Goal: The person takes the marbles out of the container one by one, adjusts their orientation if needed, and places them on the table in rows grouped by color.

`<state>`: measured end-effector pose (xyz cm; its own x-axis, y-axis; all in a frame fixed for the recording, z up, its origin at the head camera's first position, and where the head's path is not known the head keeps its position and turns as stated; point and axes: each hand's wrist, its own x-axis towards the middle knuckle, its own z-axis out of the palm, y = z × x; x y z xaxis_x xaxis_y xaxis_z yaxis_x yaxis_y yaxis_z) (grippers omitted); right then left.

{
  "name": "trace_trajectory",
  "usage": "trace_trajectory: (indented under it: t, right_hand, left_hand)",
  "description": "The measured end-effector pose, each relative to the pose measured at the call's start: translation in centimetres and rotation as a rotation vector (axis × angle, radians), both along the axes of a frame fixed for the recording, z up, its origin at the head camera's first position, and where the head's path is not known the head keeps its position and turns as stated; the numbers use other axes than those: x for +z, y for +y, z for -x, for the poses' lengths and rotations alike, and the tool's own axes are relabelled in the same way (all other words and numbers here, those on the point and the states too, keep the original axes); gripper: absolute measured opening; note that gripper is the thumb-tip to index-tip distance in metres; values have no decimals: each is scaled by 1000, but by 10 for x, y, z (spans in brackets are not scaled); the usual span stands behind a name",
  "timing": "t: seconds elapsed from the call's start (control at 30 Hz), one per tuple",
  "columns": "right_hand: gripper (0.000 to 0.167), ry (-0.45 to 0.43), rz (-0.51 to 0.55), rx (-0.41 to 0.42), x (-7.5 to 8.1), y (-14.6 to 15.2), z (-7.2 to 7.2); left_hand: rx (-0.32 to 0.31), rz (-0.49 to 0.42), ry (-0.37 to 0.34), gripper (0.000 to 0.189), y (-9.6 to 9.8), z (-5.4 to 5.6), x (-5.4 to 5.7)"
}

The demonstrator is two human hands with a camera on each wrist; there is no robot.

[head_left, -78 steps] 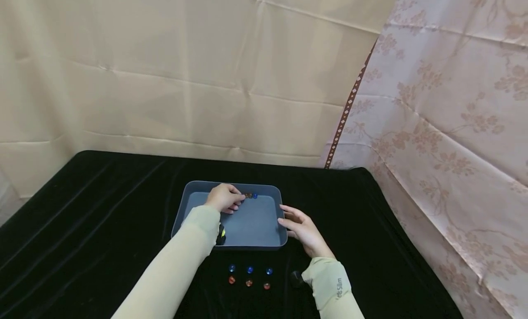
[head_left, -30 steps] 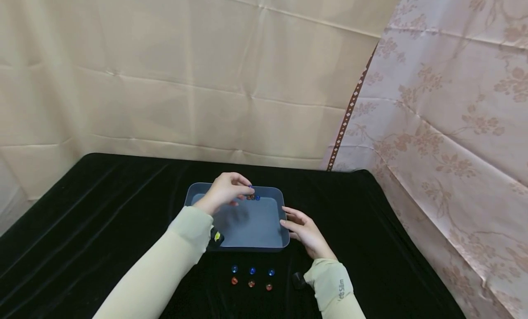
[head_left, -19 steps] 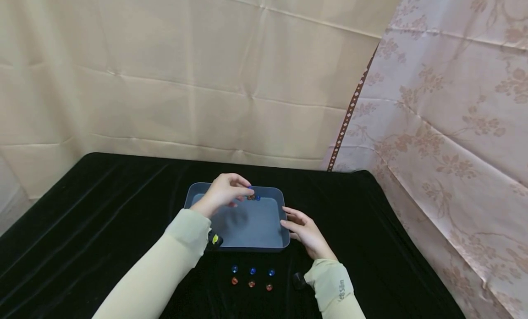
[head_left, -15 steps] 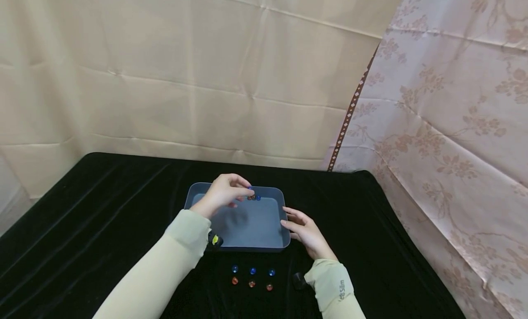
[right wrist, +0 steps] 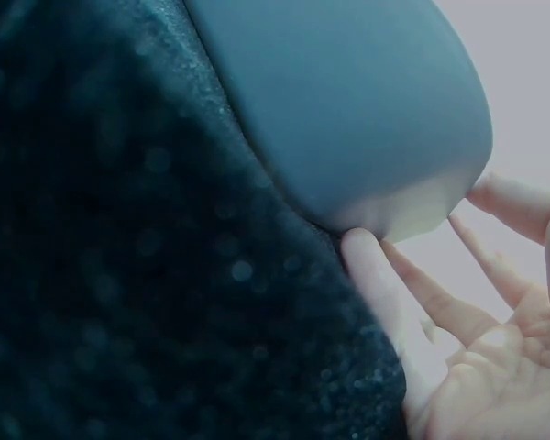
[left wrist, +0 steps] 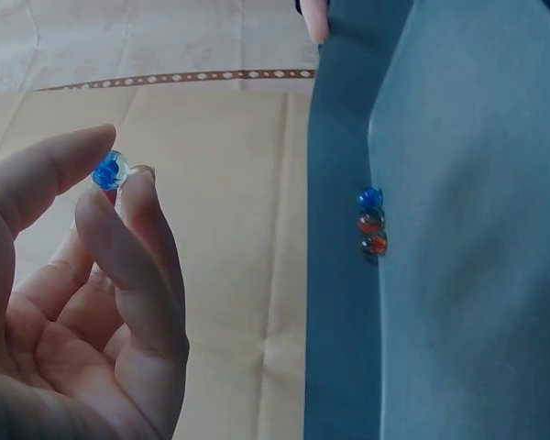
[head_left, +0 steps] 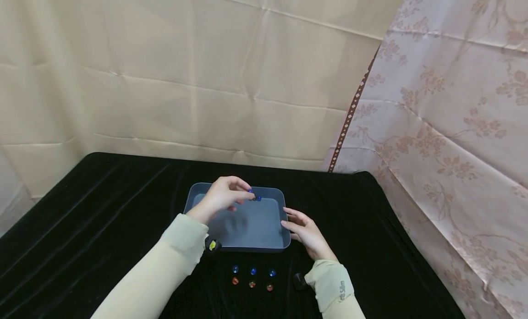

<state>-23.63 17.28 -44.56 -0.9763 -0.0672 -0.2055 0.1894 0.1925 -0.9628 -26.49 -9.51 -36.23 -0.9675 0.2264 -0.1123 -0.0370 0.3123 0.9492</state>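
In the head view my left hand is over the back of a shallow blue-grey tray. Its thumb and fingertips pinch a clear marble with a blue swirl, held above the tray floor. Along the tray's far wall sit a blue marble and two orange-red ones, the nearer being an orange marble, touching in a row. At the tray's right side, my right hand rests its spread fingertips against the outer wall, as the right wrist view also shows.
In front of the tray, on the black cloth, lie a row of three blue marbles and a row of three orange marbles. A beige curtain hangs behind, with a pink floral curtain at the right.
My left hand has risen from beside the marble row with a blue marble in its fingertips, then dipped slightly. The right hand keeps its place at the tray; the front marbles have not moved.
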Motion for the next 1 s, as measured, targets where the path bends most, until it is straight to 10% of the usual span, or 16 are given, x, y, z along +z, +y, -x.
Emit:
trace_trajectory:
  t: [1.0]
  right_hand:
    - [46, -2, -9, -6, 0, -1, -1]
  left_hand:
    - [-107, 35, 102, 26, -4, -37, 11]
